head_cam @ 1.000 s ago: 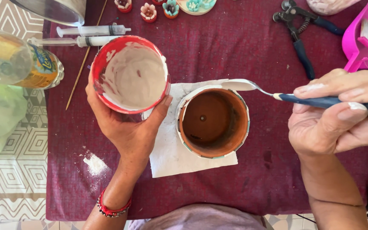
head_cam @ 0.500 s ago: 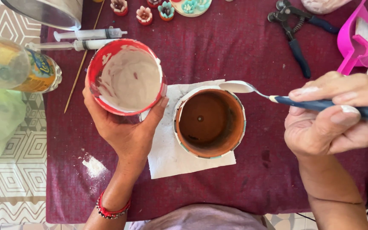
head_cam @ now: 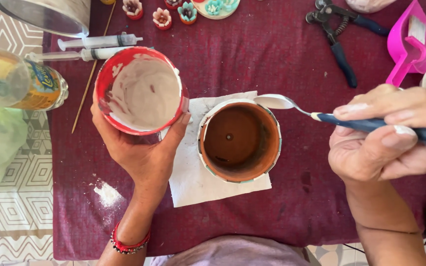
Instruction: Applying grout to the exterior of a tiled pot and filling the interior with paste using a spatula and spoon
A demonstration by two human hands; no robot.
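My left hand [head_cam: 139,152] cupped a red bowl [head_cam: 141,88] smeared inside with white paste, fingers wrapped under its base, tilted above the maroon cloth [head_cam: 272,54]. My right hand [head_cam: 385,143] pinched a blue-handled spoon [head_cam: 292,105], its white-coated bowl resting at the rim of the terracotta pot [head_cam: 239,141], which stood upright on a white paper napkin [head_cam: 188,182] just beside the bowl.

Clay pot [head_cam: 239,142] matt, rough; red cup [head_cam: 141,91] probably glossy plastic (white smears inside); tablecloth [head_cam: 272,54] matt fabric.

A home craft table: maroon cloth [head_cam: 282,59], pliers [head_cam: 338,37], syringes [head_cam: 99,42], small painted flower pots [head_cam: 162,18].
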